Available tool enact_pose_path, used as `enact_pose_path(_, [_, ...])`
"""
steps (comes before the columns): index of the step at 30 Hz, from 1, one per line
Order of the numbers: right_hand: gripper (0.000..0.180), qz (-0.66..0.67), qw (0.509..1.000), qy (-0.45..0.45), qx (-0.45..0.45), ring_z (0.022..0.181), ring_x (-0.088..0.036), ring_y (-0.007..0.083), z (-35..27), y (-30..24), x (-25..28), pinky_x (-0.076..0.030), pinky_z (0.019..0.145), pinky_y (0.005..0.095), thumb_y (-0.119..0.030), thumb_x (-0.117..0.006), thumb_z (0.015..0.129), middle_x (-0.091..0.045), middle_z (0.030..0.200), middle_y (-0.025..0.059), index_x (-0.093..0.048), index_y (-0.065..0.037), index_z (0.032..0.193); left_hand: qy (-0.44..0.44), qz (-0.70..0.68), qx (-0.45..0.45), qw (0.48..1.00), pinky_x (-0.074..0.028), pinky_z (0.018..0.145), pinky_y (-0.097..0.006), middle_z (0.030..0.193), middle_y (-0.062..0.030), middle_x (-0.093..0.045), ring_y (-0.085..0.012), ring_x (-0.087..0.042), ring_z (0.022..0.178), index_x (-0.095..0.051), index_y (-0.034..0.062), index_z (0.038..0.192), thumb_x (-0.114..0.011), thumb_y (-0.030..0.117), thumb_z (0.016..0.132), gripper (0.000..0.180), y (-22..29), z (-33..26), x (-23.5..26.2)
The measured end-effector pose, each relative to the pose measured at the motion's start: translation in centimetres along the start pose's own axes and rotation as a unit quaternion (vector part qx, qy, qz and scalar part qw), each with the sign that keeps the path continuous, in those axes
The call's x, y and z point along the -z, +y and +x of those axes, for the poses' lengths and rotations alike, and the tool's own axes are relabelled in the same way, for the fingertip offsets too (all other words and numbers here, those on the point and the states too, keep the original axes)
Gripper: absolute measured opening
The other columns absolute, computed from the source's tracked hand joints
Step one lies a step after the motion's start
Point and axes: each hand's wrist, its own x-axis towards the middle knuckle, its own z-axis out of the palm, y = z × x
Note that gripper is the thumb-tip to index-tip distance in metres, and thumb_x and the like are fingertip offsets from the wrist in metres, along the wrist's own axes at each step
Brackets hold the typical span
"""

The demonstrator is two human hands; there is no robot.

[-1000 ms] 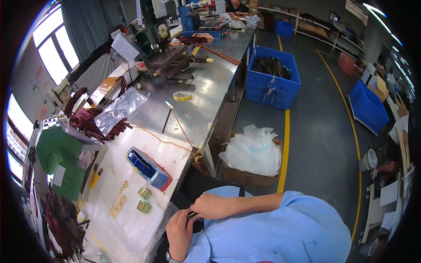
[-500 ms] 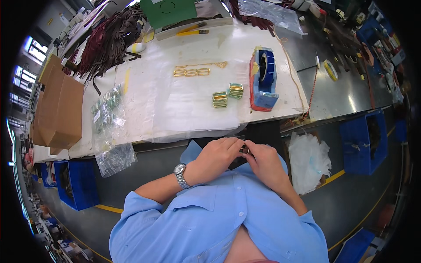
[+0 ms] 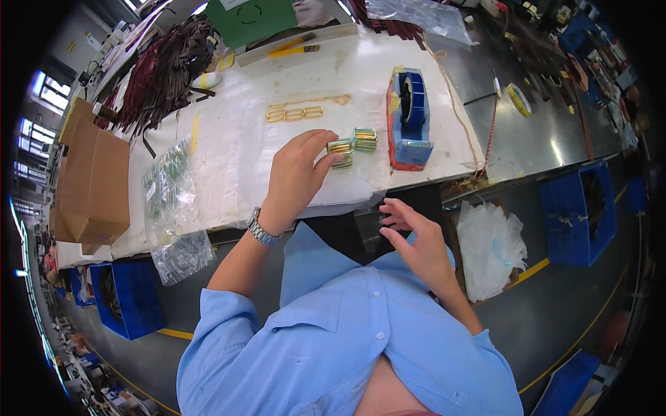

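Note:
My left hand (image 3: pixel 298 170) reaches over the table with thumb and fingers at the left side of a stack of gold slider buckles (image 3: pixel 340 154), gripping its edge. A second stack of gold buckles (image 3: pixel 365 140), with a greenish sheen, stands beside it to the right. Flat behind them lies a row of gold buckles (image 3: pixel 295 114), with slim gold pieces (image 3: pixel 333 99) just beyond. Near my lap, in front of the table edge, my right hand (image 3: pixel 420 243) is open with its fingers apart; nothing shows clearly in it.
A blue tape dispenser (image 3: pixel 411 118) stands right of the stacks. Left are a clear plastic bag (image 3: pixel 170 184) and a brown cardboard box (image 3: pixel 97 177). Dark leather strips (image 3: pixel 173 76), a green box (image 3: pixel 253 21) and a yellow cutter (image 3: pixel 295 50) lie at the back. Blue crates (image 3: pixel 576 211) stand below.
My hands were together over my lap around a small thing. My left hand has moved up and forward to the buckle stack; my right hand has stayed low and its fingers have spread.

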Motion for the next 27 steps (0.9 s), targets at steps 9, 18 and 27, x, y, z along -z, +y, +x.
enact_pose_path(9, [0.045, 0.016, 0.999, 0.012, -0.033, 0.102, -0.078, 0.023, -1.1, 1.2, 0.6, -0.063, 0.088, 0.0339, -0.004, -0.075, 0.096, -0.078, 0.12, 0.0167, -0.064, 0.002, 0.139, -0.052, -0.048, 0.025, 0.997, -0.059, 0.082, -0.037, 0.111, -0.0165, -0.077, -0.0292, -0.075, 0.089, -0.073, -0.0004, 0.118, -0.078, 0.007, 0.093, 0.027, -1.0, 0.5, -2.2])
enact_pose_path(18, [0.041, 0.011, 0.999, -0.037, -0.006, 0.101, -0.078, 0.027, -1.0, 2.3, 0.2, -0.062, 0.089, 0.0369, -0.012, -0.072, 0.1, -0.078, 0.117, 0.0166, -0.065, 0.001, 0.138, -0.082, -0.045, 0.052, 0.994, -0.059, 0.086, -0.038, 0.119, -0.0192, -0.074, -0.0314, -0.073, 0.097, -0.065, 0.0006, 0.137, -0.078, -0.001, 0.089, 0.05, -0.8, -0.5, -1.4])
enact_pose_path(27, [0.031, 0.001, 1.0, -0.016, 0.02, 0.093, -0.078, 0.0313, -1.6, 3.0, 0.0, -0.061, 0.083, 0.0408, -0.012, -0.074, 0.096, -0.079, 0.102, 0.0183, -0.069, 0.003, 0.123, -0.087, -0.058, 0.03, 0.994, -0.059, 0.086, -0.038, 0.122, -0.0192, -0.074, -0.0312, -0.072, 0.097, -0.065, -0.0009, 0.136, -0.079, 0.0, 0.09, 0.049, -0.8, -0.4, -2.1])
